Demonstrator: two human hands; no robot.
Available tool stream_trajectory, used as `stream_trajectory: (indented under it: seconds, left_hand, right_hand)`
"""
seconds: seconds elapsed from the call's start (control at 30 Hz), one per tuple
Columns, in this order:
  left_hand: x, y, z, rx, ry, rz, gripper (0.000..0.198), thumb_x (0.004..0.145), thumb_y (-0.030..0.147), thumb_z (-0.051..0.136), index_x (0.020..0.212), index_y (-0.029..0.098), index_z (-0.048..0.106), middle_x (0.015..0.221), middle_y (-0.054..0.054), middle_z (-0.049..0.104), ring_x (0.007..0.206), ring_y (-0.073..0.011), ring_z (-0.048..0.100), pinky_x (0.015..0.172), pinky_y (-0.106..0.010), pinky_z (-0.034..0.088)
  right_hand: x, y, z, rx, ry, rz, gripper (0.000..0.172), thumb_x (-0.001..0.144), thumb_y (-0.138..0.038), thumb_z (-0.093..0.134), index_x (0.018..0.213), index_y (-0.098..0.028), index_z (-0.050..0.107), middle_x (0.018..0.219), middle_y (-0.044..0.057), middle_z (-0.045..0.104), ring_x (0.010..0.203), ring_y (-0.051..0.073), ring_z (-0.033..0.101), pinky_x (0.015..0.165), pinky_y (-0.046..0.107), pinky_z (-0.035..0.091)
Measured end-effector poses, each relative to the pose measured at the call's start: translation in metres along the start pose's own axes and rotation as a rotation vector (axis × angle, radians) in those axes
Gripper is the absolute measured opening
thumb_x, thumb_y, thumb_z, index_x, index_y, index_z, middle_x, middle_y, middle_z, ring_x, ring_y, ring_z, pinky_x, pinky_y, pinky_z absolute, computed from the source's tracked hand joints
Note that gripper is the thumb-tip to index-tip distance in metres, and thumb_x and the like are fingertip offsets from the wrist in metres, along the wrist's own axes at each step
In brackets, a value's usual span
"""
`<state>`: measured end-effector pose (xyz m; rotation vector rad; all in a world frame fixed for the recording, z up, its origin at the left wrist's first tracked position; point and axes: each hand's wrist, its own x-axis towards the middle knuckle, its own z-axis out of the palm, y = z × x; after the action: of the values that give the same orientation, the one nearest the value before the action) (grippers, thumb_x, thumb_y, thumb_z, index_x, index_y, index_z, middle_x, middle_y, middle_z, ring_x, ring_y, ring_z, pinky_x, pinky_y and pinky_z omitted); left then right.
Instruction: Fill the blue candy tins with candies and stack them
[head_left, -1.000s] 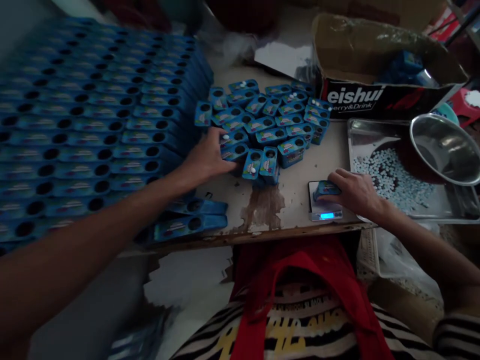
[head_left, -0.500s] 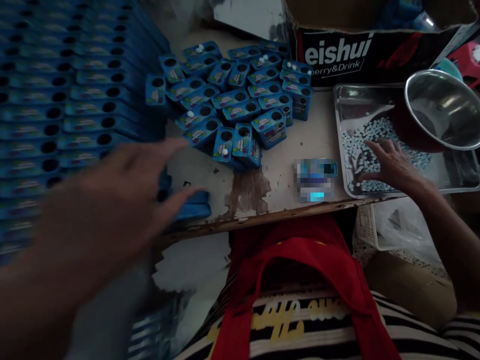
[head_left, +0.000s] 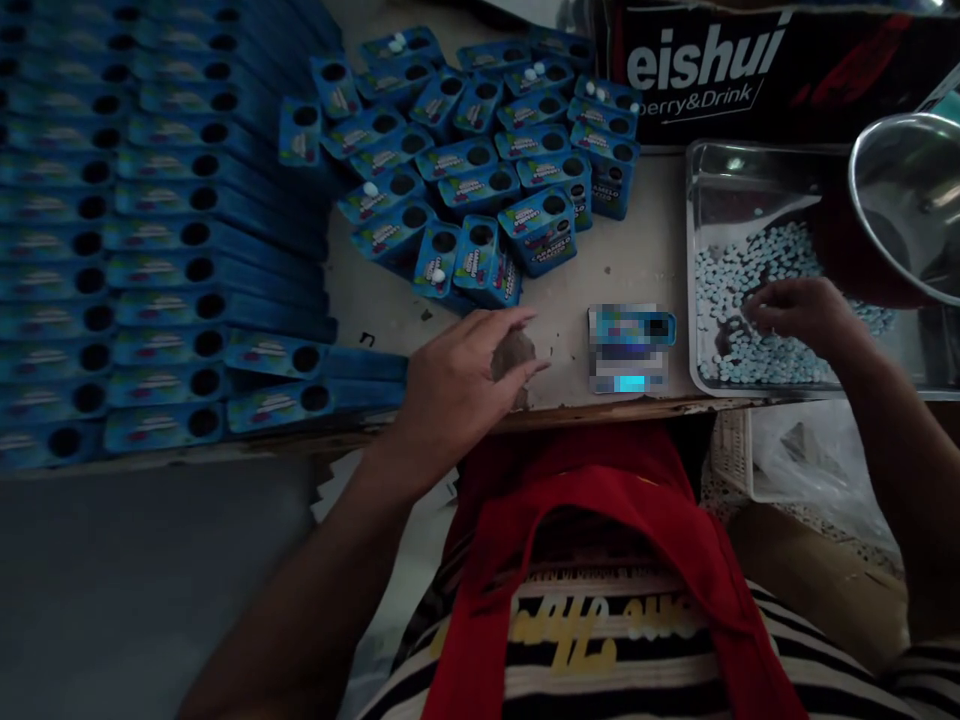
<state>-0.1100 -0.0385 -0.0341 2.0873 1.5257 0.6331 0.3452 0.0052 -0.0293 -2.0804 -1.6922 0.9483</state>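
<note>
My left hand [head_left: 469,385] hovers over the table's front part, fingers and thumb apart with nothing between them. Beyond it stands a loose cluster of blue candy boxes [head_left: 469,190], each with a dark round hole on top. My right hand [head_left: 799,310] is over the small pale-blue and white candies [head_left: 761,350] in a clear tray [head_left: 697,300]. Its fingers are curled together at the candies; what they pinch is hidden. Between my hands a blue candy box [head_left: 634,328] lies on a small blurred-out device with a lit display [head_left: 630,383].
Tight rows of blue boxes [head_left: 157,240] fill the left side. A steel bowl [head_left: 911,200] rests in the tray's right part. Behind stands a black printed carton [head_left: 697,80]. White round candies sit on several box tops. The worn table edge [head_left: 585,412] runs in front of me.
My left hand has moved right, from beside the stacked rows to the table's middle, and stays spread. My right hand's fingers, spread before over the candies, have drawn together. The view has shifted slightly.
</note>
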Motion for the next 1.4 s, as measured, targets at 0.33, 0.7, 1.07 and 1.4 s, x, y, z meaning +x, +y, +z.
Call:
stream_trajectory:
  seconds: [0.33, 0.7, 1.07, 1.4]
  left_hand:
    - [0.031, 0.026, 0.041, -0.269, -0.1, 0.098, 0.069, 0.087, 0.029, 0.094, 0.151, 0.026, 0.068, 0.142, -0.008, 0.078, 0.126, -0.0283, 0.078, 0.114, -0.043, 0.063]
    - [0.029, 0.01, 0.03, -0.369, -0.122, 0.056, 0.06, 0.087, 0.03, 0.093, 0.144, 0.027, 0.074, 0.144, -0.009, 0.074, 0.119, -0.0281, 0.079, 0.108, -0.045, 0.066]
    - [0.034, 0.007, 0.01, -0.402, -0.105, 0.079, 0.045, 0.09, 0.035, 0.088, 0.133, 0.026, 0.08, 0.137, -0.008, 0.078, 0.117, -0.0256, 0.079, 0.107, -0.042, 0.067]
    - [0.027, 0.003, 0.004, -0.263, -0.036, -0.1, 0.039, 0.087, 0.048, 0.083, 0.121, 0.03, 0.085, 0.12, -0.003, 0.084, 0.111, -0.0297, 0.082, 0.104, -0.047, 0.067]
  right_hand:
    - [-0.036, -0.111, 0.006, 0.159, -0.251, -0.212, 0.025, 0.087, -0.046, 0.089, 0.093, -0.022, 0.087, 0.072, 0.003, 0.074, 0.066, 0.017, 0.067, 0.064, 0.031, 0.055]
    - [-0.053, -0.192, 0.039, -0.792, -0.251, -0.682, 0.024, 0.096, -0.005, 0.062, 0.096, -0.017, 0.084, 0.101, 0.011, 0.08, 0.078, 0.02, 0.069, 0.067, 0.032, 0.044]
    - [-0.054, -0.16, 0.012, -0.395, 0.127, -0.558, 0.018, 0.1, -0.019, 0.068, 0.101, -0.022, 0.086, 0.098, 0.005, 0.083, 0.081, 0.018, 0.073, 0.078, 0.032, 0.055]
    - [-0.07, 0.031, -0.013, -0.827, -0.001, 0.26, 0.095, 0.102, -0.067, 0.072, 0.173, -0.01, 0.041, 0.157, 0.04, 0.055, 0.134, 0.056, 0.066, 0.103, 0.062, 0.056]
